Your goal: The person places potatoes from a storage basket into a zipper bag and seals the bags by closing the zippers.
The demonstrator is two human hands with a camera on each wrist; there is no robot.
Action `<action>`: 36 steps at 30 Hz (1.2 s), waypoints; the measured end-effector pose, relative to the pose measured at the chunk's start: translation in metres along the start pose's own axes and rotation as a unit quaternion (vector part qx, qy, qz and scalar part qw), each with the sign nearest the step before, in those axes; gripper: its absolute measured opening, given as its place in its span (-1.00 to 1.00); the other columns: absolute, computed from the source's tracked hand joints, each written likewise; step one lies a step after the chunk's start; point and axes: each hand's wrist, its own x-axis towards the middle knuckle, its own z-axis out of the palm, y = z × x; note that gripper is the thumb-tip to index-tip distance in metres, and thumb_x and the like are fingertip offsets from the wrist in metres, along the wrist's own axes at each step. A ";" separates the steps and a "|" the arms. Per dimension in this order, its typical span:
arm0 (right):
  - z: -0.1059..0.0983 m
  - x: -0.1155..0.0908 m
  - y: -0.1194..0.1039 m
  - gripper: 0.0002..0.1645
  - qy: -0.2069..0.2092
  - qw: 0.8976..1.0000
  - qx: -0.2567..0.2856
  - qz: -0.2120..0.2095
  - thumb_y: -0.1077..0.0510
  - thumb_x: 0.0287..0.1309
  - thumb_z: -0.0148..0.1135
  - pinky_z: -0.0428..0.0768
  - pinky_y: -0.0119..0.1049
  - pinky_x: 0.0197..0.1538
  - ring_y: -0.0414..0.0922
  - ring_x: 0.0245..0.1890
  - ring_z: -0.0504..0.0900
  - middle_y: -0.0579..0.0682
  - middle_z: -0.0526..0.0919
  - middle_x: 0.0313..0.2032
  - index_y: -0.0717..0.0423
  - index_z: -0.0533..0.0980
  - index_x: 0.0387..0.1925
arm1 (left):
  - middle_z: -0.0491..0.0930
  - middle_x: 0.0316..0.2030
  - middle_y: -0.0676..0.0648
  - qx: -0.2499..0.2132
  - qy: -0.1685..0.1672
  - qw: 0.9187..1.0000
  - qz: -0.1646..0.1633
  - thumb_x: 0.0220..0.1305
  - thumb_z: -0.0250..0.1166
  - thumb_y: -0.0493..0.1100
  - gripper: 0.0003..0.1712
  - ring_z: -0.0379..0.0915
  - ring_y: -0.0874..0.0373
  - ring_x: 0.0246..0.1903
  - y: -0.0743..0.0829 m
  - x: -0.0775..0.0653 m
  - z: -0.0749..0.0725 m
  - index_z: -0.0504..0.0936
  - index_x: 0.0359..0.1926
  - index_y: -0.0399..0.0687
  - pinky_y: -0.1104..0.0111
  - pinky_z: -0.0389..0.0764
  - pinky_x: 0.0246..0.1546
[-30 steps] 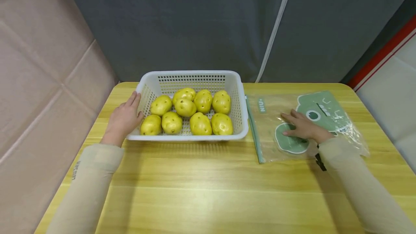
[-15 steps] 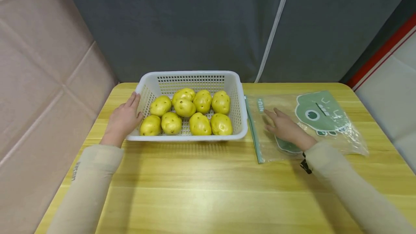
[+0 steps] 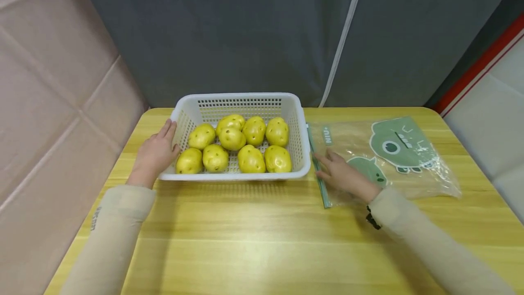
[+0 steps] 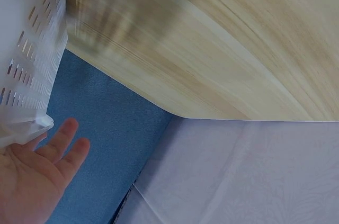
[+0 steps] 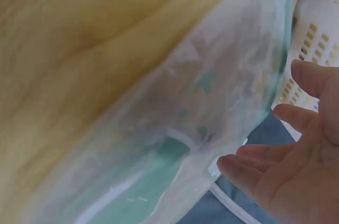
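Observation:
A white slotted plastic basket [image 3: 241, 177] holds several yellow potatoes [image 3: 251, 159] at the back of the table. My left hand [image 3: 154, 153] rests against the basket's left side, fingers extended along the rim. From the left wrist view, that hand [image 4: 37, 176] is beside the basket's rim [image 4: 24, 128], its fingers straight and spread. To the right lies a flat, clear zip bag [image 3: 411, 149] with green cartoon prints and a green zip edge. Over that zip edge hovers or rests my right hand [image 3: 345, 174]; contact is unclear. In the right wrist view its fingers [image 5: 243, 173] are loosely extended, holding nothing.
A wooden table [image 3: 245, 240] carries everything. Behind its far edge hangs a dark grey curtain [image 3: 225, 26] with a pale cord [image 3: 345, 35]. A light padded wall [image 3: 49, 104] borders the left side, and a white panel with a red band [image 3: 483, 63] the right.
My right hand has moved left across the bag, from its printed middle to the green zip edge near the basket. The left hand stays on the basket's side; basket and potatoes stay put.

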 end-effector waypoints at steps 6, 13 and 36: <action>0.006 -0.002 -0.003 -0.30 -0.008 1.000 -0.003 0.003 0.04 0.37 0.02 0.31 0.36 0.22 0.49 0.33 0.09 0.59 -0.05 0.36 0.12 0.10 0.45 | -0.10 0.47 -0.34 0.000 0.011 1.000 0.006 0.34 -0.04 -0.14 -0.22 0.22 -0.45 0.21 -0.001 -0.001 0.001 -0.11 0.47 -0.32 -0.22 0.37 0.14; 0.012 -0.001 -0.005 -0.34 -0.005 1.000 -0.020 -0.007 0.06 0.40 -0.03 0.28 0.31 0.28 0.46 0.33 0.13 0.58 0.02 0.34 0.29 0.14 0.40 | -0.08 0.46 -0.34 0.001 0.015 1.000 0.008 0.34 -0.03 -0.14 -0.22 0.23 -0.45 0.20 0.000 -0.002 0.002 -0.10 0.47 -0.32 -0.22 0.37 0.12; 0.002 0.003 0.002 -0.21 0.109 0.994 -0.013 0.020 0.46 0.09 -0.02 0.68 -0.16 -0.23 0.26 -0.20 0.60 0.57 -0.04 0.36 0.64 -0.04 0.33 | -0.10 0.47 -0.34 0.013 0.016 1.000 0.009 0.34 -0.03 -0.13 -0.21 0.32 -0.43 0.12 -0.001 0.000 0.002 -0.11 0.47 -0.33 -0.20 0.43 0.05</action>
